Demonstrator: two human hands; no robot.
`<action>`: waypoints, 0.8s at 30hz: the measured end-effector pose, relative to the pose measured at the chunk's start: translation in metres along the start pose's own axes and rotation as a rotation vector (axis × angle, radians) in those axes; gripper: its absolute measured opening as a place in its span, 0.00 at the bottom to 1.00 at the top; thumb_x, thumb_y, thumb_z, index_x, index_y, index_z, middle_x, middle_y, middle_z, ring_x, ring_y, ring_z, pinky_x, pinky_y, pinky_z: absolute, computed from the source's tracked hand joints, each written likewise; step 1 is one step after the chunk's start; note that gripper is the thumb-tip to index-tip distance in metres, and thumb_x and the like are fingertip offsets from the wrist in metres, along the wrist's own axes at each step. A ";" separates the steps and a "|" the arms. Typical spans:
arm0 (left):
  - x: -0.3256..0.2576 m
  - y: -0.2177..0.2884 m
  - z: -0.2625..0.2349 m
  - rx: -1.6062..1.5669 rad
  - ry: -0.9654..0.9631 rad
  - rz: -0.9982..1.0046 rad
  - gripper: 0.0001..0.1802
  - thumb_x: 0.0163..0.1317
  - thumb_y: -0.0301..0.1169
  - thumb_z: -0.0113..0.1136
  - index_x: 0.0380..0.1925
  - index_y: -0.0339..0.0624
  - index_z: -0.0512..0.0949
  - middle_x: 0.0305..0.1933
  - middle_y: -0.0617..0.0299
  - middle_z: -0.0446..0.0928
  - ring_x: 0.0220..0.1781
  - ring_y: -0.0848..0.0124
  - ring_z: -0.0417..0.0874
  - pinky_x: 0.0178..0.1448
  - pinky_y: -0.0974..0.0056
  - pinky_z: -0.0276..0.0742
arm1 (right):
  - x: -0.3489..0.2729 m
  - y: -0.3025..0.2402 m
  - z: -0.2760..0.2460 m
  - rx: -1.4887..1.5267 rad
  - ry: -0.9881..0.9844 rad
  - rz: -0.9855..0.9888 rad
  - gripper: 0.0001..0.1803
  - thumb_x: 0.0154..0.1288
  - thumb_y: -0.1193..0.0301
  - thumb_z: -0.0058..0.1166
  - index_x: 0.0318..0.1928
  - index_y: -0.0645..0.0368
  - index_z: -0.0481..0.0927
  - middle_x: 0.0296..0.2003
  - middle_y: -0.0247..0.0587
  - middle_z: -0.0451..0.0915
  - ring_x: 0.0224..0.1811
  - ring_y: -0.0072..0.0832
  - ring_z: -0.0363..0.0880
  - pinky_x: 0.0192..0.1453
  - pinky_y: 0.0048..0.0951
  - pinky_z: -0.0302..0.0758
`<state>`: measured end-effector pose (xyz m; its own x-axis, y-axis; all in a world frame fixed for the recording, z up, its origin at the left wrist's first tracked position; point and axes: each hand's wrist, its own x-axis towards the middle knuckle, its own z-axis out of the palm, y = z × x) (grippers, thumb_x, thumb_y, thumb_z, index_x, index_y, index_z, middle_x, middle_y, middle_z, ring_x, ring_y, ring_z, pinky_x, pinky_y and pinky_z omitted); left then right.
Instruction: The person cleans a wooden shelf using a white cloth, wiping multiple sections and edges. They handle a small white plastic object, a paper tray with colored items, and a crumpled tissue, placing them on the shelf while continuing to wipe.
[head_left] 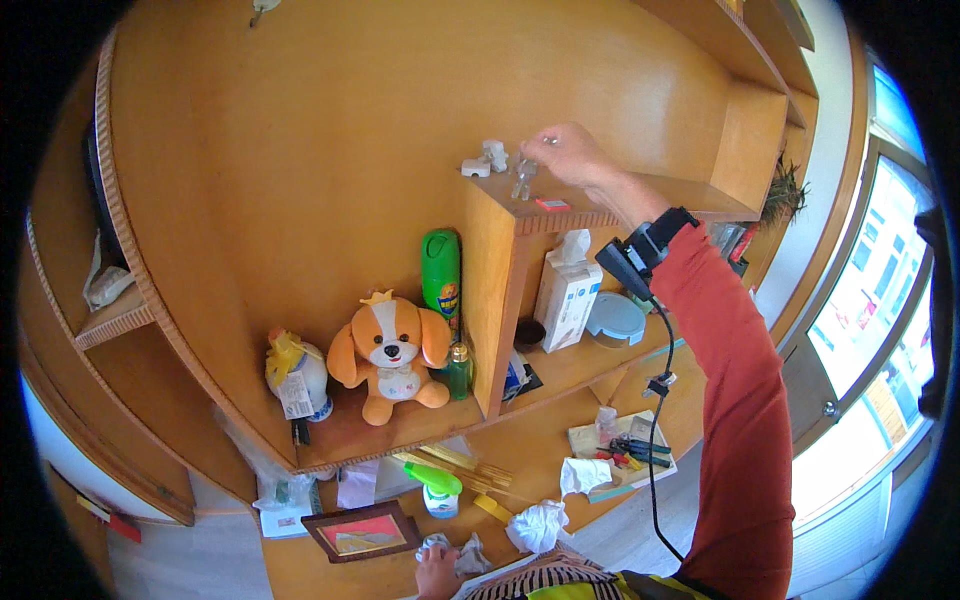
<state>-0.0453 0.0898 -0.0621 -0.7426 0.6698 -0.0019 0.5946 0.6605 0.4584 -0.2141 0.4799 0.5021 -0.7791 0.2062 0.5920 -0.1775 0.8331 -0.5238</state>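
My right hand (572,158) reaches up over the raised shelf, its fingers pinched together on what looks like a bunch of silvery keys (523,180). The keys hang just above the shelf top, close to a small red packet (552,204) and some white plastic pieces (485,160). At the bottom edge, my left hand (437,575) is closed on a crumpled greyish-white cloth (468,556) low over the desk. Part of that hand is cut off by the picture's edge.
Below the raised shelf stand a tissue pack (568,295) and a round grey-blue container (615,320). A plush dog (390,355), a green spray can (440,275) and a white ornament (298,375) share the left shelf. The desk holds a picture frame (362,531), a spray bottle (440,490) and a tool tray (625,452).
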 end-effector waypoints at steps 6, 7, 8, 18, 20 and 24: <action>0.000 0.002 -0.004 0.013 -0.027 0.013 0.26 0.39 0.40 0.72 0.42 0.52 0.78 0.48 0.55 0.69 0.54 0.54 0.70 0.52 0.51 0.74 | -0.028 -0.021 -0.041 0.487 -0.002 0.194 0.13 0.66 0.60 0.52 0.35 0.57 0.72 0.18 0.26 0.69 0.16 0.11 0.56 0.17 0.18 0.50; 0.000 0.002 -0.004 0.009 -0.021 0.015 0.26 0.39 0.40 0.72 0.42 0.52 0.78 0.48 0.55 0.69 0.54 0.54 0.70 0.52 0.51 0.74 | -0.034 -0.025 -0.049 0.443 -0.025 0.195 0.13 0.66 0.60 0.53 0.35 0.56 0.72 0.19 0.25 0.69 0.16 0.11 0.56 0.17 0.18 0.50; 0.002 0.001 -0.004 0.004 -0.014 0.018 0.26 0.39 0.40 0.72 0.42 0.52 0.78 0.49 0.55 0.69 0.54 0.54 0.70 0.52 0.51 0.74 | -0.037 -0.030 -0.056 0.384 -0.017 0.226 0.13 0.66 0.59 0.53 0.35 0.56 0.71 0.19 0.25 0.68 0.15 0.12 0.56 0.17 0.18 0.50; 0.002 -0.002 0.004 0.017 0.004 0.022 0.26 0.37 0.41 0.72 0.41 0.54 0.79 0.48 0.55 0.69 0.53 0.53 0.70 0.52 0.51 0.74 | -0.078 -0.028 -0.047 -0.407 -0.351 -0.216 0.21 0.55 0.62 0.64 0.48 0.56 0.81 0.35 0.45 0.83 0.38 0.39 0.81 0.45 0.34 0.75; 0.002 -0.001 0.003 0.023 0.023 0.030 0.26 0.37 0.41 0.72 0.41 0.54 0.79 0.48 0.55 0.69 0.53 0.53 0.71 0.51 0.51 0.75 | -0.084 -0.023 -0.044 -0.398 -0.287 -0.240 0.19 0.55 0.64 0.64 0.47 0.57 0.81 0.35 0.43 0.83 0.39 0.32 0.80 0.44 0.31 0.74; 0.001 0.005 -0.002 0.037 -0.007 0.013 0.25 0.38 0.40 0.72 0.40 0.53 0.79 0.48 0.55 0.69 0.53 0.52 0.71 0.51 0.51 0.75 | -0.093 -0.019 -0.042 -0.453 -0.164 -0.296 0.14 0.55 0.62 0.62 0.40 0.54 0.83 0.34 0.45 0.83 0.37 0.42 0.81 0.41 0.37 0.75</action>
<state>-0.0440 0.0930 -0.0576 -0.7328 0.6804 -0.0022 0.6151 0.6638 0.4256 -0.1125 0.4662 0.4826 -0.8249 -0.1222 0.5518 -0.1554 0.9878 -0.0135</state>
